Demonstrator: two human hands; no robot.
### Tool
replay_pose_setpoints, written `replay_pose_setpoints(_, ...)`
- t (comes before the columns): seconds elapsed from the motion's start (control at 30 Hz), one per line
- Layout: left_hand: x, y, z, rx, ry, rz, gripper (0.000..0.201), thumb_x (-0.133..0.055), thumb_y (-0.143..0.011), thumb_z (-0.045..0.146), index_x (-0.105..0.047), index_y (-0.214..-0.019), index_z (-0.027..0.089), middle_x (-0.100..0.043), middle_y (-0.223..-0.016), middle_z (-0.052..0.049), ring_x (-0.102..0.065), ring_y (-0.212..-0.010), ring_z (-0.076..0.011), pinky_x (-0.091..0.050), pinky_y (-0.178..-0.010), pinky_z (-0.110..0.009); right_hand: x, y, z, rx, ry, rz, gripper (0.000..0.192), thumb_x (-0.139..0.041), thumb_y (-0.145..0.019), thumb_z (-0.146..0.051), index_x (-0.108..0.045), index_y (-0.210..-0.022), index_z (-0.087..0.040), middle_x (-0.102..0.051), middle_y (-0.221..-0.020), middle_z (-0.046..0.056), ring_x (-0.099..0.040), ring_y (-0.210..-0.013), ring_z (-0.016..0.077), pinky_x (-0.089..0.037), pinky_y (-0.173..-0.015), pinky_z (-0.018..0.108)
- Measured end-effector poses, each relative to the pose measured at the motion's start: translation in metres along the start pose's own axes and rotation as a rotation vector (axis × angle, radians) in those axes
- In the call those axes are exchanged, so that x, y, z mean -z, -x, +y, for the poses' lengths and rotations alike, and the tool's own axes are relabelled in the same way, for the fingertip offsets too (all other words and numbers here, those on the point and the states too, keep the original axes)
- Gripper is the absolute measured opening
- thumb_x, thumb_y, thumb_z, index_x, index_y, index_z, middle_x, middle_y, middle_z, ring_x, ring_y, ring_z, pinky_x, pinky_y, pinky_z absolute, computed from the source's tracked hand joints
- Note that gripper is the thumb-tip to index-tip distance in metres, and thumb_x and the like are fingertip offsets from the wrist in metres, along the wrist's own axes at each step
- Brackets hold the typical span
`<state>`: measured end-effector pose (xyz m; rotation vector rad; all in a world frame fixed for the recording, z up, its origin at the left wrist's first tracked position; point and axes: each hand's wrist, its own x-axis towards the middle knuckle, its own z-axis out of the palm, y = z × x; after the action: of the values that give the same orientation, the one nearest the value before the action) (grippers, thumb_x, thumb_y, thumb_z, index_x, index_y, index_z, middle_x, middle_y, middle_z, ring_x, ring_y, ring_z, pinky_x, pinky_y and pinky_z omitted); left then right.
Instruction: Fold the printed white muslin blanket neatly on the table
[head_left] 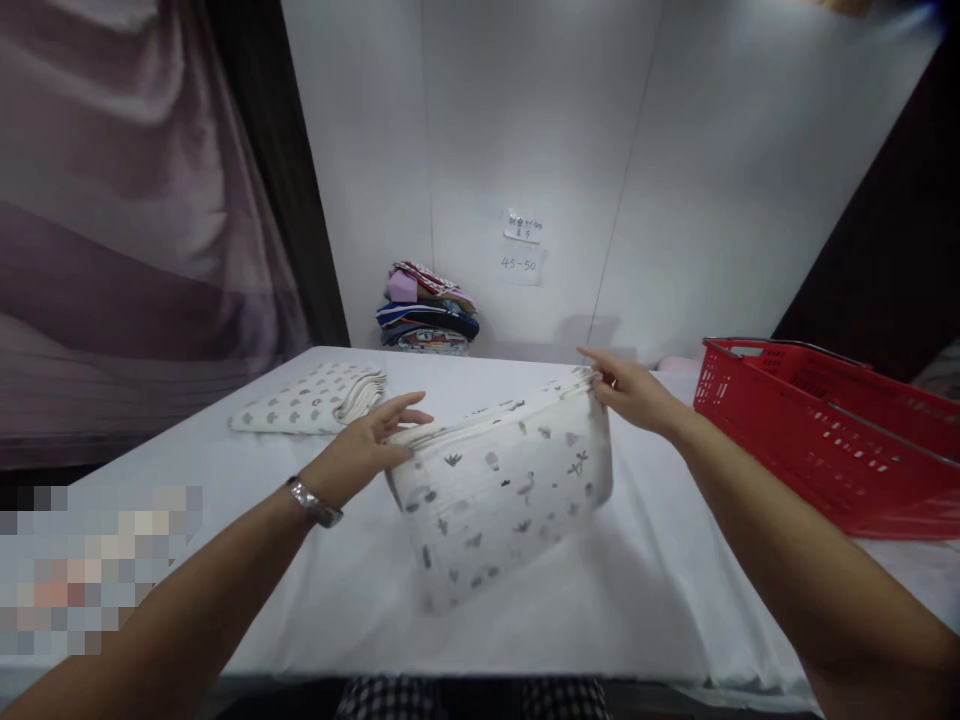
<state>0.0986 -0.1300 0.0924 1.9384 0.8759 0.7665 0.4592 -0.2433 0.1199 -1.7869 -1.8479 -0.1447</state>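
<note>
Above the middle of the white table [247, 560], both arms reach forward and hold up a folded white cloth [501, 495] printed with small grey figures. The left hand [365, 448] comes in from the lower left, a metal wristwatch [315, 503] on its wrist, the palm turned inward; its fingers stretch forward along the cloth's upper left corner while the thumb lies underneath, pinching the folded edge. The right hand [628, 390] reaches in from the lower right with the forearm nearly straight; its thumb and fingers close on the upper right corner, the index finger pointing leftward along the top fold. Between the two hands the top edge runs taut, slanting up to the right, and the rest of the cloth hangs down, slightly blurred, just over the tabletop. On the table behind the left hand lies another folded cloth [311, 400] with a similar print. A red plastic basket [832, 430] stands at the right edge. Against the back wall sits a stack of coloured fabrics [426, 310], near two paper notes [522, 245] on the wall.
</note>
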Motion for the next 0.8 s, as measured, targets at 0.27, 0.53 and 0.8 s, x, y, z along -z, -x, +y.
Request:
replay_pose_setpoints(0.27,-0.039,-0.040,-0.109,0.505,0.136,-0.063,0.051,-0.052,-0.060,0.015,-0.056,-0.110,0.013,-0.061,-0.111,-0.009,-0.061,-0.088,-0.0190,-0.051,-0.067,-0.028,-0.124,-0.033,0.037,-0.335,-0.122,-0.344,0.046,-0.051,-0.076,-0.019,-0.050,-0.122,-0.016,-0.064,-0.084,0.004,-0.057,-0.071,0.0121,-0.044,-0.067,0.021)
replay_pose_setpoints(0.53,-0.055,-0.042,-0.148,0.330,-0.216,0.130,0.030,-0.055,-0.070,0.032,-0.063,-0.095,0.018,-0.063,-0.104,-0.005,-0.056,-0.097,-0.0204,-0.040,-0.090,-0.031,-0.198,-0.008,0.029,-0.377,0.014,-0.204,0.042,-0.042,-0.082,-0.022,-0.049,-0.123,-0.018,-0.044,-0.130,0.007,-0.040,-0.119,0.0214,-0.032,-0.097,0.032)
replay_pose_setpoints(0.8,-0.077,-0.034,-0.141,-0.051,-0.514,0.012,0.027,-0.051,-0.077,0.039,-0.062,-0.093,0.021,-0.062,-0.098,-0.003,-0.053,-0.095,-0.0201,-0.041,-0.084,-0.033,-0.219,-0.007,0.000,0.115,-0.042,-0.175,0.032,-0.048,-0.077,-0.016,-0.059,-0.107,-0.020,-0.058,-0.110,0.006,-0.046,-0.109,0.0206,-0.031,-0.097,0.040)
